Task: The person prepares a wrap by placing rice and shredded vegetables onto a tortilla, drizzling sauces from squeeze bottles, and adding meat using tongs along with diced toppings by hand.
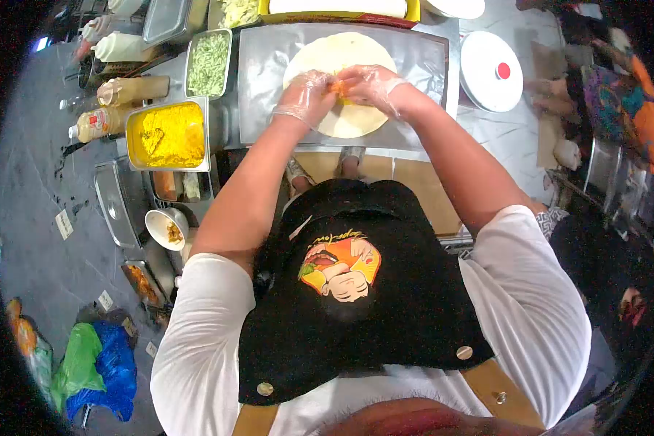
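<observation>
A round, pale flatbread lies on a silver sheet on the worktop. Both hands wear clear plastic gloves and meet over the flatbread's middle. My left hand comes from the left, its fingers closed at a small orange and yellow filling. From the right, my right hand touches the same filling with its fingers bent together. The fingertips partly hide the filling, so exactly what each hand pinches is unclear.
Left of the sheet are a tray of shredded green vegetable, a pan of yellow filling, sauce bottles and a white bowl. A white lid with a red knob sits at right. Another person's hand shows beyond.
</observation>
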Demonstrator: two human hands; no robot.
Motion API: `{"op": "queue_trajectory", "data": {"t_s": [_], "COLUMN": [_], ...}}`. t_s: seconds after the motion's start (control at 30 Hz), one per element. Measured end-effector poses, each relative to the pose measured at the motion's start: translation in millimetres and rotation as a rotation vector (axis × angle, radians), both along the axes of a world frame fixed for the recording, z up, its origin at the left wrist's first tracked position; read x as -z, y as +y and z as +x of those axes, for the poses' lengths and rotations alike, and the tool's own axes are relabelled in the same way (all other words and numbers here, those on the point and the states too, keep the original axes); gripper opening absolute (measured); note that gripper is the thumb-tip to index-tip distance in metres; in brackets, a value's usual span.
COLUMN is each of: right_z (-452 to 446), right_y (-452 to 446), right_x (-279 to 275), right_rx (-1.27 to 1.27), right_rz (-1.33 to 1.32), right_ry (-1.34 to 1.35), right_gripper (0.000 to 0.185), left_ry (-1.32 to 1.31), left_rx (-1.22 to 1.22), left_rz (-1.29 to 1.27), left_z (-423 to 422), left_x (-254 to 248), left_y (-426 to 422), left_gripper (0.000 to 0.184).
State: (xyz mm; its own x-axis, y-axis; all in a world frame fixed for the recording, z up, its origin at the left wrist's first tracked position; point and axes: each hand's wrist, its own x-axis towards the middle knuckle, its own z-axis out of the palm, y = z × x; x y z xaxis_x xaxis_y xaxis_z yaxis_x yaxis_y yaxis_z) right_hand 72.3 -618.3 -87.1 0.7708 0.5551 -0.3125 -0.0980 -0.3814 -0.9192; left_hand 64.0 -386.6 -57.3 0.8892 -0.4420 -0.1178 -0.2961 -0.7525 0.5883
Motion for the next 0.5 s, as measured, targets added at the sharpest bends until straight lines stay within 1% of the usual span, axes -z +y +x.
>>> {"op": "queue_trajectory", "data": {"t_s": [0.07, 0.13, 0.23, 0.33, 0.43, 0.47, 0.5], "right_z": [-1, -4, -6, -13, -18, -17, -17], "right_y": [-3, -3, -8, 5, 25, 32, 31], "right_x": [-35, -54, -56, -46, -41, -40, -35], "right_rx": [0.018, 0.076, 0.033, 0.097, 0.056, 0.039, 0.028], "right_rz": [-0.149, -0.290, -0.371, -0.414, -0.479, -0.534, -0.535], "right_ry": [0.012, 0.017, -0.151, -0.301, -0.496, -0.503, -0.541], "right_gripper": [0.039, 0.040, 0.038, 0.034, 0.023, 0.019, 0.019], "left_ry": [-0.038, -0.089, -0.125, -0.115, -0.153, -0.143, -0.134], "left_rx": [0.030, 0.074, 0.105, 0.075, 0.064, 0.081, 0.095], "left_rz": [0.043, 0.077, 0.078, 0.074, 0.008, 0.030, 0.053], "left_z": [-1, -1, 0, 0, 2, 4, 5], "left_x": [2, 8, 5, 10, 12, 12, 12], "left_y": [-3, -1, 2, 0, -2, -3, -4], "left_gripper": [0.025, 0.026, 0.027, 0.027, 0.025, 0.024, 0.023]}}
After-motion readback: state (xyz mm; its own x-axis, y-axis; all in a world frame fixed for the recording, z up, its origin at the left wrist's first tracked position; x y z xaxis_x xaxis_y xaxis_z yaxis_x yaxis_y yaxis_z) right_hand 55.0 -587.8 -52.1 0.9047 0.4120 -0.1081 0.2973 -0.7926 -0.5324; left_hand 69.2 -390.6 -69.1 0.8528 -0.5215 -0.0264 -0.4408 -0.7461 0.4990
